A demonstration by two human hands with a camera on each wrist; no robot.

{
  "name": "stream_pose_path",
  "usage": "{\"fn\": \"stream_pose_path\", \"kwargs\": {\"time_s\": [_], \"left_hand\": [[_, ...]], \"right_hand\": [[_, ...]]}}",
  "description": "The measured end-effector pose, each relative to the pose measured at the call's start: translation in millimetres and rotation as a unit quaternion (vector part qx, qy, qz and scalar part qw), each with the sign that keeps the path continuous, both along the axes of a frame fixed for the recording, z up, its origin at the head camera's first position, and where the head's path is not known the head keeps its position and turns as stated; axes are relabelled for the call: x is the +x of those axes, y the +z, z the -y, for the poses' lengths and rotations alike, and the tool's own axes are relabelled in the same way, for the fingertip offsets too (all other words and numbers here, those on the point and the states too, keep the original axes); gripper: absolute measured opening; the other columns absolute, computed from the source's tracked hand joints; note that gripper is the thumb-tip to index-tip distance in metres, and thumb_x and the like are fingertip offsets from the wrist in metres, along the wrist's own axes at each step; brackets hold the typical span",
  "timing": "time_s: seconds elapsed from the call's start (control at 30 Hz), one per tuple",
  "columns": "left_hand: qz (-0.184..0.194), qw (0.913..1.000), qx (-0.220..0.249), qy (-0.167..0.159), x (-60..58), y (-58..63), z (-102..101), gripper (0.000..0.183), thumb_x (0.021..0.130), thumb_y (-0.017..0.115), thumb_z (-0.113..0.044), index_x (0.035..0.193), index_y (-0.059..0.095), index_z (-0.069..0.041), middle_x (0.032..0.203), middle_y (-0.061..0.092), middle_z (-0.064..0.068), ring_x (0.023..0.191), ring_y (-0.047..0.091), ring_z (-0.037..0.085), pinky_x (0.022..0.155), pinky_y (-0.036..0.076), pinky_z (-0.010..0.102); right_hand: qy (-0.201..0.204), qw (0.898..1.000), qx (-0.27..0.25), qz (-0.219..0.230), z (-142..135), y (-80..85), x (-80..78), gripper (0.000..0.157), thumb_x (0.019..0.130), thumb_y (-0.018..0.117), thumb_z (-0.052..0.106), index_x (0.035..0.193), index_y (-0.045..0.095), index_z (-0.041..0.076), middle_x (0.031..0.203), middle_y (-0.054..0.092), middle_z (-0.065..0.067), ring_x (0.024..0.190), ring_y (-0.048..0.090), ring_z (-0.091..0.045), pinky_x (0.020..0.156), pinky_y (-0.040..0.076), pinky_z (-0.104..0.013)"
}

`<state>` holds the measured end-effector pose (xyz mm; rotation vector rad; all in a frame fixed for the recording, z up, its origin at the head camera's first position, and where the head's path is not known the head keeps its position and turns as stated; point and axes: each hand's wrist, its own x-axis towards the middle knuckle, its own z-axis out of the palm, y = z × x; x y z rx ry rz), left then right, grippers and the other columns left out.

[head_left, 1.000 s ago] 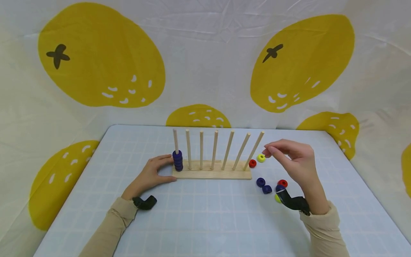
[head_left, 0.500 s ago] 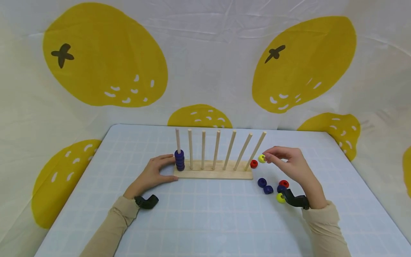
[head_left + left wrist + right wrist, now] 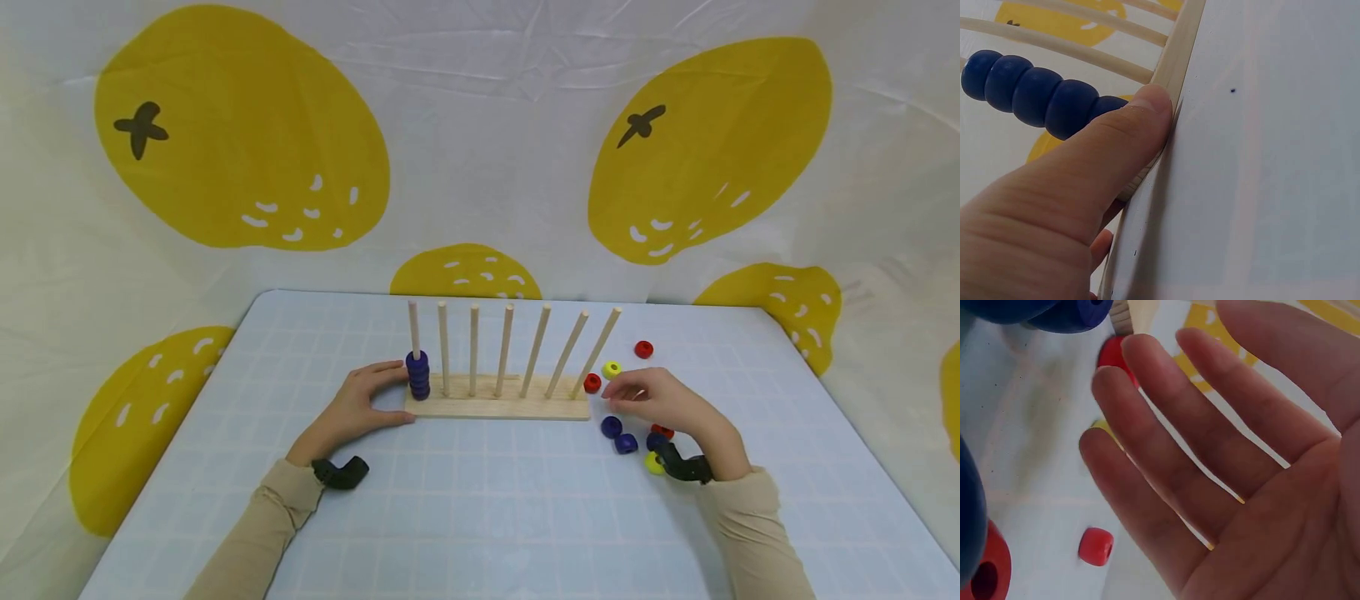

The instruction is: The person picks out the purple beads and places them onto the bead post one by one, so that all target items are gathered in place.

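A wooden stand (image 3: pixel 495 407) with a row of several upright pegs sits mid-table. Dark blue beads (image 3: pixel 417 375) are stacked on its leftmost peg; the other pegs are bare. My left hand (image 3: pixel 360 408) holds the stand's left end, thumb against the front edge and fingers behind, as the left wrist view shows the thumb (image 3: pixel 1129 122) on the base. Off the stand's right end, my right hand (image 3: pixel 667 408) hovers over loose beads. Its fingers are spread and loosely bent, the palm (image 3: pixel 1285 519) holding nothing. Nearest it are a red bead (image 3: pixel 592 382) and a blue bead (image 3: pixel 611 427).
A yellow bead (image 3: pixel 612 368) and another red bead (image 3: pixel 643 349) lie beyond the right hand. Closer in are a second blue bead (image 3: pixel 626 443) and a yellow bead (image 3: pixel 655 462), partly behind the wrist camera (image 3: pixel 682 465). A printed cloth (image 3: pixel 480 167) hangs behind the table.
My right hand has come down and nearer from beside the rightmost peg, its fingers loosening. A red bead at the back right is now uncovered. The left hand stays at the stand.
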<state>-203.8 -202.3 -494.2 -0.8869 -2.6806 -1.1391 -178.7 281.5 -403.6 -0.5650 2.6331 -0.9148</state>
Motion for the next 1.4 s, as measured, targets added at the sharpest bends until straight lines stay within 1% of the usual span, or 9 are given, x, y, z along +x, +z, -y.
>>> {"fn": "stream_pose_path", "kwargs": {"time_s": [0.13,0.23,0.33,0.6,0.87,1.13,1.23,1.3,1.4], "left_hand": [[-0.003,1.0,0.001,-0.002,-0.4,0.4,0,0.068,0.073,0.09,-0.036,0.133,0.065,-0.015,0.139,0.058,0.008,0.133,0.047,0.033,0.109,0.032,0.059],[-0.002,1.0,0.004,-0.003,-0.4,1.4,0,0.069,0.072,0.09,-0.034,0.132,0.065,-0.014,0.138,0.059,0.008,0.134,0.047,0.033,0.109,0.033,0.059],[0.002,1.0,0.005,-0.002,0.1,1.7,0,0.069,0.072,0.09,-0.034,0.132,0.065,-0.014,0.138,0.059,0.008,0.134,0.047,0.033,0.109,0.033,0.059],[0.005,1.0,0.003,0.003,1.2,2.4,0,0.069,0.072,0.09,-0.034,0.133,0.065,-0.014,0.139,0.058,0.009,0.134,0.046,0.034,0.109,0.031,0.06],[-0.001,1.0,0.005,0.001,1.0,1.9,0,0.069,0.071,0.091,-0.031,0.132,0.065,-0.013,0.138,0.058,0.009,0.133,0.047,0.033,0.109,0.032,0.06],[-0.006,1.0,0.005,0.001,-0.3,1.1,0,0.069,0.07,0.092,-0.032,0.131,0.066,-0.014,0.138,0.059,0.009,0.133,0.047,0.033,0.109,0.033,0.059],[-0.008,1.0,0.005,0.001,-0.6,0.8,0,0.069,0.07,0.092,-0.032,0.131,0.066,-0.014,0.138,0.059,0.01,0.133,0.047,0.034,0.108,0.033,0.059],[-0.007,1.0,0.006,0.001,-0.7,0.6,1,0.069,0.07,0.092,-0.031,0.131,0.066,-0.014,0.138,0.059,0.01,0.133,0.048,0.034,0.108,0.033,0.059],[-0.001,1.0,0.004,0.004,-0.2,0.8,0,0.069,0.07,0.092,-0.032,0.132,0.065,-0.014,0.139,0.058,0.01,0.133,0.047,0.034,0.109,0.032,0.06]], "right_hand": [[0.02,0.999,0.008,0.05,3,-3.6,-0.9,0.018,0.087,0.076,0.011,0.104,0.071,0.006,0.094,0.069,0.0,0.086,0.062,-0.018,0.079,0.056,-0.031],[0.029,0.998,0.008,0.063,4,-5.9,-0.6,0.021,0.084,0.08,0.009,0.103,0.071,0.006,0.095,0.068,-0.001,0.086,0.061,-0.018,0.078,0.055,-0.029],[0.035,0.998,0.007,0.058,7,-7.4,-0.1,0.022,0.082,0.081,0.008,0.101,0.071,0.006,0.093,0.068,-0.001,0.084,0.06,-0.018,0.076,0.054,-0.029],[0.029,0.998,0.021,0.053,11,-9.8,-0.4,0.019,0.081,0.081,0.006,0.097,0.072,0.008,0.086,0.066,-0.001,0.079,0.057,-0.018,0.072,0.051,-0.031],[0.033,0.998,0.025,0.048,11,-9.7,0.2,0.017,0.082,0.08,0.009,0.097,0.071,0.008,0.086,0.066,-0.001,0.079,0.058,-0.017,0.071,0.051,-0.031],[0.01,0.998,0.033,0.047,12,-8.5,0.1,0.016,0.084,0.08,0.012,0.097,0.071,0.01,0.09,0.067,0.0,0.079,0.058,-0.017,0.071,0.052,-0.031],[0.008,0.998,0.033,0.048,12,-9.2,-0.4,0.016,0.084,0.08,0.011,0.097,0.071,0.01,0.088,0.066,0.0,0.078,0.057,-0.017,0.071,0.052,-0.032],[0.015,0.998,0.031,0.048,12,-9.7,-0.8,0.016,0.084,0.079,0.01,0.097,0.071,0.009,0.088,0.065,0.0,0.078,0.056,-0.018,0.07,0.051,-0.032],[0.017,0.998,0.029,0.051,13,-10.0,-0.3,0.016,0.083,0.079,0.007,0.097,0.071,0.009,0.087,0.065,-0.001,0.078,0.057,-0.018,0.07,0.051,-0.033]]}}
